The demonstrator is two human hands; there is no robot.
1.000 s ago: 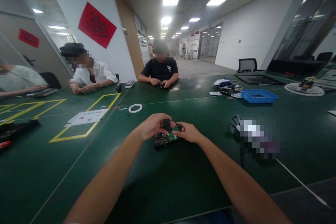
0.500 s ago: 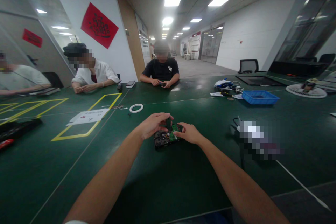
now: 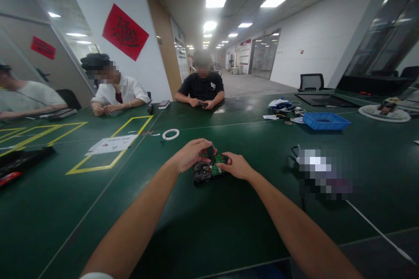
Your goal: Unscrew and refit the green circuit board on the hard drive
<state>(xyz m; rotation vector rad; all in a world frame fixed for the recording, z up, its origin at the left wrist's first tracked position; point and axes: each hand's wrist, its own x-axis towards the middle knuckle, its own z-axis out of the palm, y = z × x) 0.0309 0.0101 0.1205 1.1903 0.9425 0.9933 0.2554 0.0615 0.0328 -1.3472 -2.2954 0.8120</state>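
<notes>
Pinches a small dark piece in the grip of the left hand, over the hard drive, just below the frame's centre; clasps that drive's right end with the right hand. Farther out across the green bench, at right, has a blue tray with dark, indistinct contents.

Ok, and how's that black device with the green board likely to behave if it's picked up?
The black device is probably stiff, given its boxy, straight-edged body. It seems unlikely to roll, being low and flat-sided. Its green board may be fragile, since it sits exposed on the upper face.
</notes>
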